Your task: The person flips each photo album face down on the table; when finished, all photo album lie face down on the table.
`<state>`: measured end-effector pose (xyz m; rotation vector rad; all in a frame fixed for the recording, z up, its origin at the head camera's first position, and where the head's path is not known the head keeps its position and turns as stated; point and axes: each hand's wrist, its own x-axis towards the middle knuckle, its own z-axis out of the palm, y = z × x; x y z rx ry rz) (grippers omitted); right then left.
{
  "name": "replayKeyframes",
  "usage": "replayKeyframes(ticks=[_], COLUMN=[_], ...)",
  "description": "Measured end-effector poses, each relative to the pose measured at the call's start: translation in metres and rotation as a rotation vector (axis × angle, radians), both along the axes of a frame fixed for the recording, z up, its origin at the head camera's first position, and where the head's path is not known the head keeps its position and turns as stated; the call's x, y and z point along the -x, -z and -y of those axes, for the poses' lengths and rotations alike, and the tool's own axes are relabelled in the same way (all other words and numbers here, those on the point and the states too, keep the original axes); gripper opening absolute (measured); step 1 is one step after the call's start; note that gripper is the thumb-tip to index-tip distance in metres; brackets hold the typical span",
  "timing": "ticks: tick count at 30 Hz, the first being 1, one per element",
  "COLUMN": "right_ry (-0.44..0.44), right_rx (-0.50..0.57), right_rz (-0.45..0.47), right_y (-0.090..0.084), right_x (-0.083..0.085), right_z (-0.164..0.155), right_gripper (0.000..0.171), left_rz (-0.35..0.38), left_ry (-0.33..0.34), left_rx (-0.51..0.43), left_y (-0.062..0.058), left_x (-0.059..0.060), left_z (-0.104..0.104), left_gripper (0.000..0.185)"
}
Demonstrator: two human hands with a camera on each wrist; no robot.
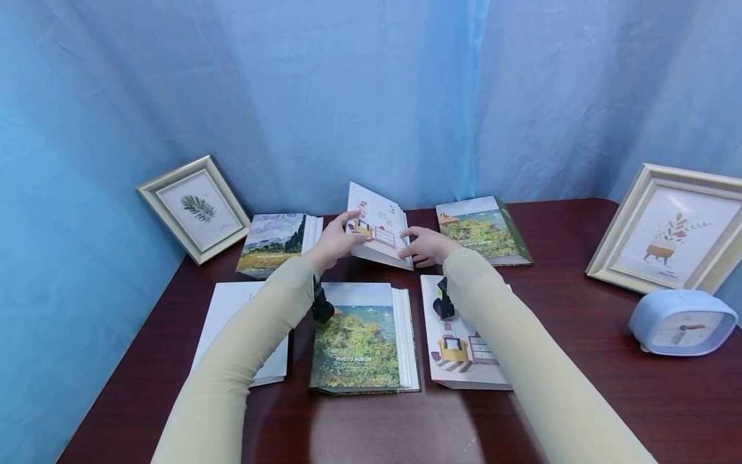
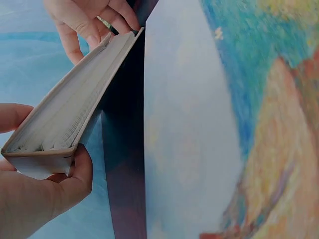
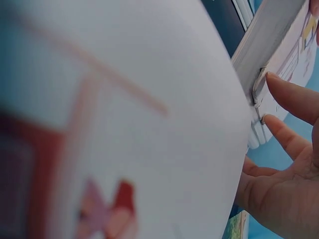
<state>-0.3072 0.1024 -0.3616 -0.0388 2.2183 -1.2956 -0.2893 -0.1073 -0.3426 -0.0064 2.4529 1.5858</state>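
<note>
Both hands hold a white photo album (image 1: 379, 225) with a furniture drawing on its cover, tilted up off the table at the back centre. My left hand (image 1: 336, 241) grips its left end; in the left wrist view the thumb (image 2: 65, 191) lies under the album's page block (image 2: 70, 114). My right hand (image 1: 426, 246) holds the right end, its fingers (image 2: 89, 22) curled at the far corner. The right wrist view shows those fingers (image 3: 291, 99) touching the album's edge (image 3: 269, 59).
Dark wooden table (image 1: 580, 386) against blue cloth. Flat on it lie a landscape album (image 1: 359, 341), a white album (image 1: 464, 361) on the right, a white one (image 1: 232, 316) on the left, and two more albums at the back (image 1: 272, 245) (image 1: 484, 229). Picture frames (image 1: 197, 206) (image 1: 666, 229) lean at both sides; a blue clock (image 1: 681, 322) stands right.
</note>
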Motion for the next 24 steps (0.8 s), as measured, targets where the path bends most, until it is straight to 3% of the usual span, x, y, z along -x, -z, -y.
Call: replayKeyframes(ticks=[6,14,19,24], right_ry=[-0.007,-0.017,-0.032,-0.004], right_rx=[-0.025,-0.148,-0.083,0.095], right_rz=[-0.025,-0.204,-0.233,-0.160], right_y=[-0.001,-0.002,-0.005,-0.008], right_x=[-0.002,0.000,-0.001,-0.005], right_z=[0.005,0.016,0.021,0.020], right_gripper=[0.061,0.058,0.063,0.060], left_rz=[-0.006,-0.015,-0.049,-0.070], left_ry=[0.014,0.051,0.063,0.084], left_rx=[0.001,0.014,0.059,0.054], left_y=[-0.005,-0.012,-0.019,-0.026], left_x=[-0.002,-0.005,-0.007,-0.010], left_z=[0.003,0.005,0.005,0.003], left_gripper=[0.064,0.064,0.065,0.070])
